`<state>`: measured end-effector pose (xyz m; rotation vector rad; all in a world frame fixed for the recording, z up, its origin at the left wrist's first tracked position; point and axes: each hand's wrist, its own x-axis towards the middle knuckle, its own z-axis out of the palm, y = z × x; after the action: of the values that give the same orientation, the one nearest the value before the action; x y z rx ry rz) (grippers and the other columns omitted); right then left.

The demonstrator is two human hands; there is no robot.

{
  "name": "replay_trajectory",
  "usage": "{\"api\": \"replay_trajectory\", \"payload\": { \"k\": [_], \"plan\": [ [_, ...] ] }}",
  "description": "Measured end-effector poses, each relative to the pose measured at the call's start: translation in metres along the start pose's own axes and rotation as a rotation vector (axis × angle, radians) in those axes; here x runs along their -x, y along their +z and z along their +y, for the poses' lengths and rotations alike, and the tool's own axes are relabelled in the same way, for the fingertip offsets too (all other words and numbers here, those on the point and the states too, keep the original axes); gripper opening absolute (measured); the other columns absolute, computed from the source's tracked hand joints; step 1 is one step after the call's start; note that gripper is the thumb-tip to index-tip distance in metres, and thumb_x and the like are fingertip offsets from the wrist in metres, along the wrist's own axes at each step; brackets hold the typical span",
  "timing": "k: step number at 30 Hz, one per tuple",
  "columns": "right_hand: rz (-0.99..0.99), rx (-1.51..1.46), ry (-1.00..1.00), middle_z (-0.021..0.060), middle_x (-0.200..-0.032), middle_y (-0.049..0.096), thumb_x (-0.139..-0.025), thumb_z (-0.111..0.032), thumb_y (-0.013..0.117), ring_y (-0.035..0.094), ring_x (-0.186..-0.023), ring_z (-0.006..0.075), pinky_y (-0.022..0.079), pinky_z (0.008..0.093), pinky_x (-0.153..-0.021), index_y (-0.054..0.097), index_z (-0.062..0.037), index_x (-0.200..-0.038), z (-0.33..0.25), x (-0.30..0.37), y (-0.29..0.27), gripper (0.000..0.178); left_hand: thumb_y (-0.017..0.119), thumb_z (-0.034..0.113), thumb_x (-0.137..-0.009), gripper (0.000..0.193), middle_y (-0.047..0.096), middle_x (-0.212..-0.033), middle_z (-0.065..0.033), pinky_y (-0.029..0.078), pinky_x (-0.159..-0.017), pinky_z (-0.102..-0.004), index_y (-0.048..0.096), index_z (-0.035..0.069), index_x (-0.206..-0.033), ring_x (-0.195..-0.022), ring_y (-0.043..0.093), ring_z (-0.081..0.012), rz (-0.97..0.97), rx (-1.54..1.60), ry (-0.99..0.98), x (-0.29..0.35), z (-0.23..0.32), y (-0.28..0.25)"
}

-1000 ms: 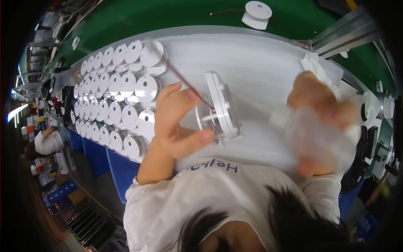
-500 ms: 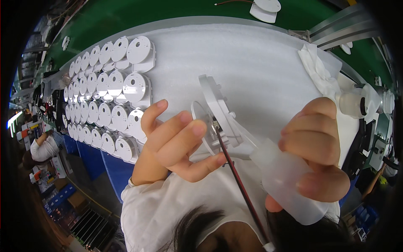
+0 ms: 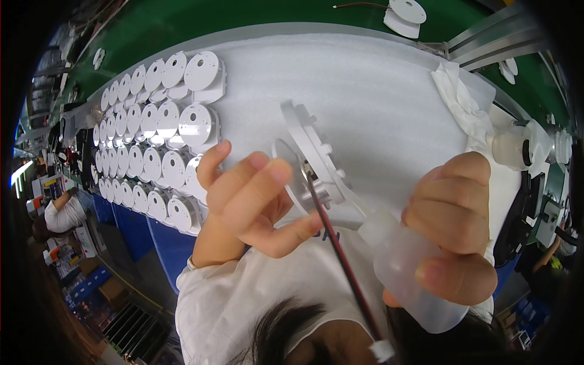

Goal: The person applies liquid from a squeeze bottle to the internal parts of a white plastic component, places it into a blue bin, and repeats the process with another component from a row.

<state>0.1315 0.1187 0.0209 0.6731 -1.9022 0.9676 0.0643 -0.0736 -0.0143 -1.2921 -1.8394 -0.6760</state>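
Observation:
My left hand (image 3: pixel 252 201) grips a white plastic housing (image 3: pixel 311 143) with a round disc-shaped part and small pegs on its side. The housing is held tilted above the mat. From it a red-and-black cable (image 3: pixel 342 258) hangs toward me, ending in a small white connector (image 3: pixel 382 350). My right hand (image 3: pixel 453 225) is wrapped around a translucent squeeze bottle (image 3: pixel 404 264), tilted with its nozzle pointing up at the lower edge of the housing. Whether the nozzle tip touches the housing I cannot tell. Part of the disc is hidden by my left fingers.
Several rows of similar white round housings (image 3: pixel 198 125) stand on the white foam mat (image 3: pixel 359 73) at left. A white cloth (image 3: pixel 459 103) and a bottle with a dark band (image 3: pixel 510 151) lie right, near a metal frame (image 3: pixel 499 42). One housing (image 3: pixel 406 13) rests on the green surface beyond.
My left hand and the housing have shifted slightly left and up. The bottle has moved a little left with my right hand. On the green surface, the far housing has moved right.

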Motion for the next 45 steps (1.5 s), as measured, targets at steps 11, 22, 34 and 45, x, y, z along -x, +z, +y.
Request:
{"api": "replay_trajectory", "payload": {
  "k": [11,22,34,45],
  "plan": [
    [-0.003,-0.047,-0.063,0.0018,-0.065,0.046,-0.078,-0.045,0.056,0.04,-0.049,0.0146,0.029,0.031,-0.052,0.037,-0.0172,-0.092,0.001,0.006,0.004,0.036,0.069,0.027,-0.067,0.043,0.053,-0.102,-0.0154,0.033,-0.08,-0.0403,0.05,0.03,-0.105,-0.079,0.048,-0.0232,0.074,0.196,-0.202,0.007,-0.01,0.005],
    [0.01,-0.071,-0.096,0.002,-0.067,0.047,-0.077,-0.045,0.057,0.043,-0.054,0.0151,0.03,0.0337,-0.058,0.038,-0.019,-0.094,0.003,0.008,0.001,0.037,0.071,0.026,-0.051,0.074,0.051,-0.093,-0.0125,0.038,-0.072,-0.0278,0.045,-0.009,-0.111,-0.08,0.047,-0.019,-0.006,0.61,-0.695,0.009,-0.005,0.004],
    [-0.057,-0.064,-0.069,0.0049,-0.067,0.049,-0.076,-0.041,0.059,0.042,-0.049,0.017,0.031,0.0317,-0.051,0.038,-0.0154,-0.093,0.008,0.007,0.002,0.037,0.074,0.029,-0.058,0.075,0.05,-0.097,-0.0125,0.04,-0.08,-0.0289,0.04,-0.007,-0.114,-0.09,0.05,-0.0185,-0.009,0.731,-0.788,0.003,0.001,0.002],
    [-0.064,-0.077,-0.143,0.0033,-0.064,0.047,-0.078,-0.04,0.058,0.041,-0.048,0.0157,0.029,0.0305,-0.05,0.038,-0.0146,-0.093,0.016,0.008,0.006,0.036,0.071,0.041,-0.066,0.07,0.049,-0.104,-0.0076,0.039,-0.083,-0.028,0.036,0.003,-0.113,-0.097,0.049,-0.0146,0.085,1.298,-1.302,-0.005,0.004,-0.002]
  ]
}}
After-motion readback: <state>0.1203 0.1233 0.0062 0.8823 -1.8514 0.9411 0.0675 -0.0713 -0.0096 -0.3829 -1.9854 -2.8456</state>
